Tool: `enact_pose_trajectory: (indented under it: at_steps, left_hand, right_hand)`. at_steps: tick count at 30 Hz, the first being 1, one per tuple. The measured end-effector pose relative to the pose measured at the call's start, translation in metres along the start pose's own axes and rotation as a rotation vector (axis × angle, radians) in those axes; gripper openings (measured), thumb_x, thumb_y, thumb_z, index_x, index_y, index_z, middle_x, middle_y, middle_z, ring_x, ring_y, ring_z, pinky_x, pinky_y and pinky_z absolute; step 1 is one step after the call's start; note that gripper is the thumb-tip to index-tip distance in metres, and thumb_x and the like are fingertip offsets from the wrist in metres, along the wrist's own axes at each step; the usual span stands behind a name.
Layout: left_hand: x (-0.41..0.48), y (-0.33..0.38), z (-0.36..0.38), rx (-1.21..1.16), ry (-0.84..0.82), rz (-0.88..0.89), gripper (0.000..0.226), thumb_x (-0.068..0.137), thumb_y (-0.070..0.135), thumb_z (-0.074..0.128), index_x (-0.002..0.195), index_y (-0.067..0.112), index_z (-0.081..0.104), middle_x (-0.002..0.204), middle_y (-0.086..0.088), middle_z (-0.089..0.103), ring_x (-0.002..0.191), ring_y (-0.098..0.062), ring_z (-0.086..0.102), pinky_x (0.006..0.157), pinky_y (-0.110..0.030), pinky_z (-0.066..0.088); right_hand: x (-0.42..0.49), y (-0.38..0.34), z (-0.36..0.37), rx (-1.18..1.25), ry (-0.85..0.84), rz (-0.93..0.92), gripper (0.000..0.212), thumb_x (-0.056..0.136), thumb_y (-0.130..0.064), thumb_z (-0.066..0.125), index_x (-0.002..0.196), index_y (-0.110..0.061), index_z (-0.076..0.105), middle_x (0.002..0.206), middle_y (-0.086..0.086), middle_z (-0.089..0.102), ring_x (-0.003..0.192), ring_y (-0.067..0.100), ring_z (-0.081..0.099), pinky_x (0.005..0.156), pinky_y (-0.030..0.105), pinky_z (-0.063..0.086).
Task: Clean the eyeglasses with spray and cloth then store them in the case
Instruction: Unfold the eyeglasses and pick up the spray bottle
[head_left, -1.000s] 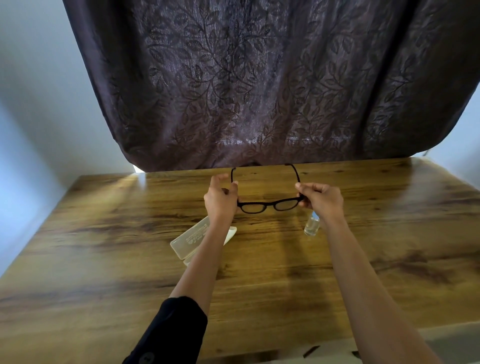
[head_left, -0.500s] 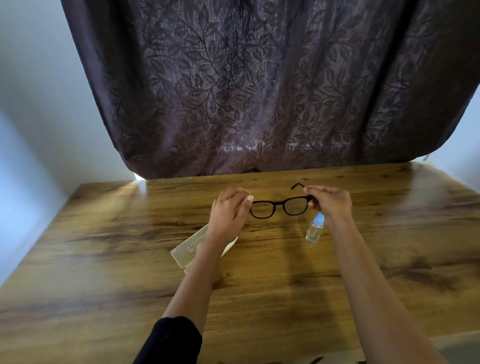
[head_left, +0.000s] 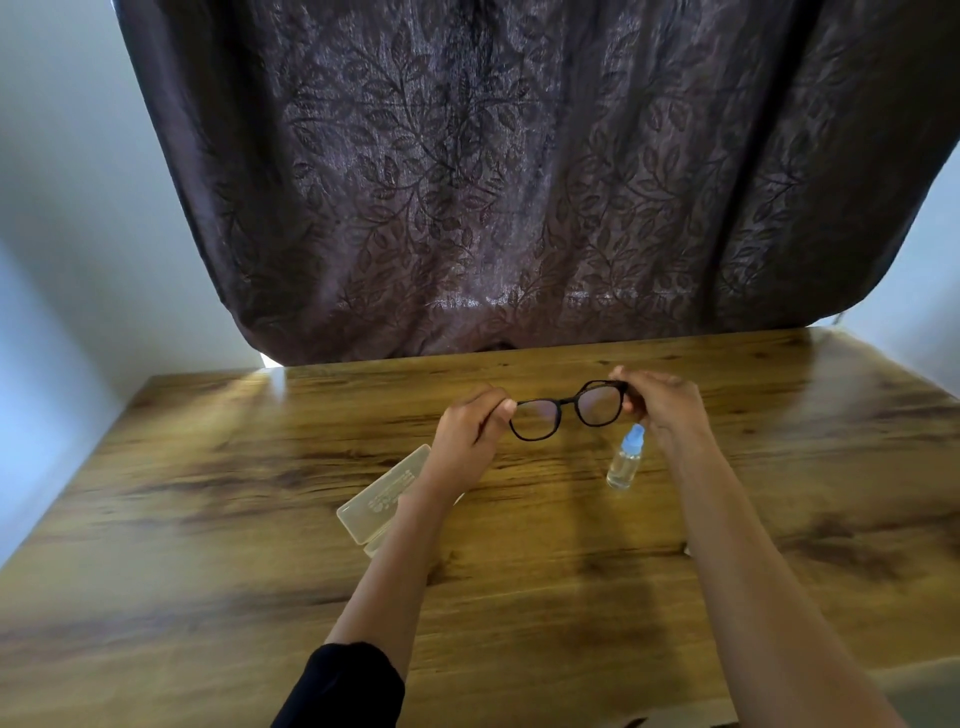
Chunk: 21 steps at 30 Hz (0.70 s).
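Black-framed eyeglasses hang above the wooden table, lenses facing me, tilted up to the right. My left hand pinches the frame's left end. My right hand grips the right end. The temples look folded or are hidden behind the hands. A small clear spray bottle with a blue cap stands on the table just below my right hand. A pale translucent glasses case lies open under my left wrist, partly hidden by the forearm. No cloth is plainly visible.
A dark patterned curtain hangs behind the table's far edge. Pale walls stand at left and right. The table's near edge runs along the bottom right.
The temples, spread open a second ago, are no longer seen sticking out. Both hands have kept hold of the frame ends, and the glasses now tilt up to the right.
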<state>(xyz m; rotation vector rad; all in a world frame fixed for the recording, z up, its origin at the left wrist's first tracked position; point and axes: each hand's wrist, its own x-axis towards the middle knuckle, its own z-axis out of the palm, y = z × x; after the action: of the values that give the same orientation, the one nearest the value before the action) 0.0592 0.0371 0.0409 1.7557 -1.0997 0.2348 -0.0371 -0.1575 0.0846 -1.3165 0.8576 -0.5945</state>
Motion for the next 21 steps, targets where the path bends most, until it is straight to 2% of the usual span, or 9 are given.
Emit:
enact_pose_trajectory:
  at_steps: [1, 3, 6, 10, 13, 16, 18, 21]
  left_hand:
    - [0.001, 0.001, 0.001, -0.009, -0.003, -0.011, 0.037, 0.093, 0.034, 0.037, 0.075, 0.008, 0.056, 0.065, 0.014, 0.047, 0.058, -0.003, 0.045, 0.054, -0.017, 0.035]
    - [0.000, 0.002, 0.002, -0.041, -0.003, -0.055, 0.034, 0.094, 0.029, 0.041, 0.077, 0.005, 0.059, 0.056, 0.013, 0.048, 0.048, -0.003, 0.048, 0.049, -0.016, 0.038]
    - [-0.002, 0.003, 0.006, -0.090, 0.031, -0.118, 0.028, 0.096, 0.022, 0.042, 0.077, 0.007, 0.057, 0.048, 0.000, 0.056, 0.037, -0.009, 0.053, 0.044, -0.025, 0.047]
    - [-0.002, 0.007, 0.014, -0.142, 0.109, -0.230, 0.028, 0.098, 0.019, 0.041, 0.073, 0.016, 0.052, 0.053, -0.008, 0.061, 0.043, -0.020, 0.061, 0.045, -0.041, 0.054]
    - [-0.002, 0.004, 0.021, -0.119, 0.132, -0.266, 0.029, 0.099, 0.020, 0.039, 0.074, 0.009, 0.051, 0.054, -0.008, 0.061, 0.043, -0.020, 0.061, 0.047, -0.043, 0.054]
    - [-0.003, 0.004, 0.029, -0.089, 0.130, -0.289, 0.029, 0.099, 0.018, 0.038, 0.077, 0.006, 0.051, 0.055, -0.009, 0.062, 0.046, -0.022, 0.061, 0.052, -0.042, 0.055]
    - [-0.002, 0.006, 0.034, -0.081, 0.131, -0.300, 0.029, 0.099, 0.018, 0.038, 0.077, 0.007, 0.051, 0.055, -0.010, 0.062, 0.047, -0.024, 0.061, 0.053, -0.042, 0.055]
    - [0.002, 0.014, 0.040, -0.084, 0.146, -0.341, 0.032, 0.100, 0.022, 0.035, 0.071, 0.021, 0.047, 0.054, -0.007, 0.059, 0.049, -0.027, 0.062, 0.049, -0.041, 0.055]
  right_hand:
    - [0.001, 0.001, 0.000, 0.043, -0.007, -0.006, 0.008, 0.081, -0.010, 0.066, 0.074, -0.007, 0.069, 0.047, -0.001, 0.060, 0.041, 0.006, 0.048, 0.043, 0.014, 0.044]
    - [0.000, 0.000, -0.001, 0.107, -0.047, -0.018, 0.013, 0.086, -0.010, 0.061, 0.077, -0.007, 0.069, 0.058, 0.002, 0.064, 0.050, 0.008, 0.052, 0.048, 0.015, 0.046]
    - [-0.003, 0.001, -0.005, 0.073, -0.077, -0.068, 0.013, 0.088, -0.011, 0.057, 0.087, -0.003, 0.068, 0.074, 0.007, 0.065, 0.060, 0.011, 0.056, 0.060, 0.019, 0.049]
    - [-0.002, 0.009, -0.017, -0.084, 0.165, -0.166, 0.014, 0.086, -0.009, 0.058, 0.084, -0.016, 0.070, 0.082, 0.002, 0.070, 0.078, 0.013, 0.063, 0.080, 0.028, 0.053]
    - [-0.004, 0.018, -0.030, -0.279, 0.285, -0.235, 0.019, 0.088, -0.010, 0.054, 0.094, -0.021, 0.069, 0.097, 0.002, 0.069, 0.083, 0.010, 0.059, 0.076, 0.024, 0.045]
    - [-0.003, 0.032, -0.042, -0.409, 0.196, -0.335, 0.025, 0.086, -0.010, 0.056, 0.109, -0.018, 0.062, 0.110, 0.001, 0.063, 0.095, 0.011, 0.054, 0.082, 0.023, 0.038]
    - [0.003, 0.044, -0.048, -0.479, 0.076, -0.353, 0.042, 0.081, -0.016, 0.065, 0.121, -0.020, 0.054, 0.117, -0.002, 0.054, 0.107, 0.013, 0.049, 0.089, 0.028, 0.037]
    - [0.012, 0.059, -0.053, -0.616, -0.045, -0.340, 0.061, 0.074, -0.023, 0.074, 0.128, -0.024, 0.047, 0.125, 0.001, 0.048, 0.114, 0.017, 0.046, 0.090, 0.032, 0.037]
